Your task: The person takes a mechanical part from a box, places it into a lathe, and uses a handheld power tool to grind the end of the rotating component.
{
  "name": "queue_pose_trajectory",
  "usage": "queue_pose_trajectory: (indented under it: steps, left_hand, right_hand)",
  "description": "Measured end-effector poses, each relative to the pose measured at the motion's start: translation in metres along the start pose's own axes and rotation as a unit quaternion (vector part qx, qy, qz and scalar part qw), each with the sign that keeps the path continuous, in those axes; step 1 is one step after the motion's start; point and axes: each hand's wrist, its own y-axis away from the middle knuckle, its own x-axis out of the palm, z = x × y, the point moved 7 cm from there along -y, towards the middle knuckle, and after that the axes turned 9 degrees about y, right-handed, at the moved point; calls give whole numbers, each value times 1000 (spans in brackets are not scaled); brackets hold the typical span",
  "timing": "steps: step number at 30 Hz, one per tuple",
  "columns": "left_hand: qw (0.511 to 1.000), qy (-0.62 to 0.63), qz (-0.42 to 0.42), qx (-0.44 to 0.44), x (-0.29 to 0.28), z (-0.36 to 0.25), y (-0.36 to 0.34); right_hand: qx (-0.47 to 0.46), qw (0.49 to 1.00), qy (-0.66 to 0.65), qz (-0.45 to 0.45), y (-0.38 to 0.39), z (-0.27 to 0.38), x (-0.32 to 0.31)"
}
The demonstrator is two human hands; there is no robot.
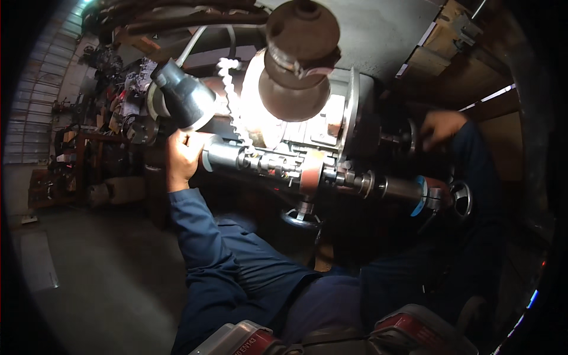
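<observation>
A shiny metal shaft with several lobes, like a camshaft (275,165), lies across the machine. It runs between a dark cylindrical holder (226,155) on the left and another metal holder (399,190) on the right. A reddish-brown support (312,171) stands around its middle. My left hand (184,155) is closed at the left holder's outer end, just below a black lamp (183,97); what its fingers grip is hidden. My right hand (441,127) is blurred and beside a dim handwheel (412,136) at the far right; its fingers are unclear.
A brown, dusty round part (302,59) hangs over the brightly lit wheel housing (255,97). A white jointed hose (232,103) bends down toward the shaft. Handwheels project at the front (300,219) and right (461,198). Cluttered shelves (106,112) stand to the left.
</observation>
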Motion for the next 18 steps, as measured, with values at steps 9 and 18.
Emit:
queue_pose_trajectory:
  steps: [9, 18]
  left_hand:
    - [996, 83, -16, 11, -2, -1, 7]
    - [997, 77, 15, -10, 15, -12, -8]
  right_hand:
    - [-91, 987, -27, -127, -3, -14, -4]
    - [2, 993, -114, -40, -10, -48, 17]
